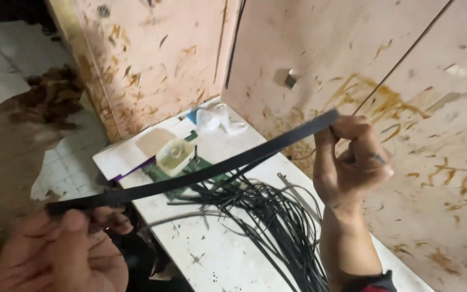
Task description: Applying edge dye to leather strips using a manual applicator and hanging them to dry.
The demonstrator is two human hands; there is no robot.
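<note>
while the left hand [63, 251] pinches one end and the right hand [352, 157] clenches the other, the black strip [201, 174] appears light, thin, flexible; end grips suit it.

Black strap [190, 181] taut between left hand [63, 254] and right hand [349, 159] above white table [212, 254].

- A white table [212, 254] is set against a stained pink wall [428, 178];
- a clear container [174, 155] is seen on a green board [160, 174];
- crumpled plastic [214, 119] lies behind it;
- brown debris [52, 97] is piled on the floor [6, 146].
</note>
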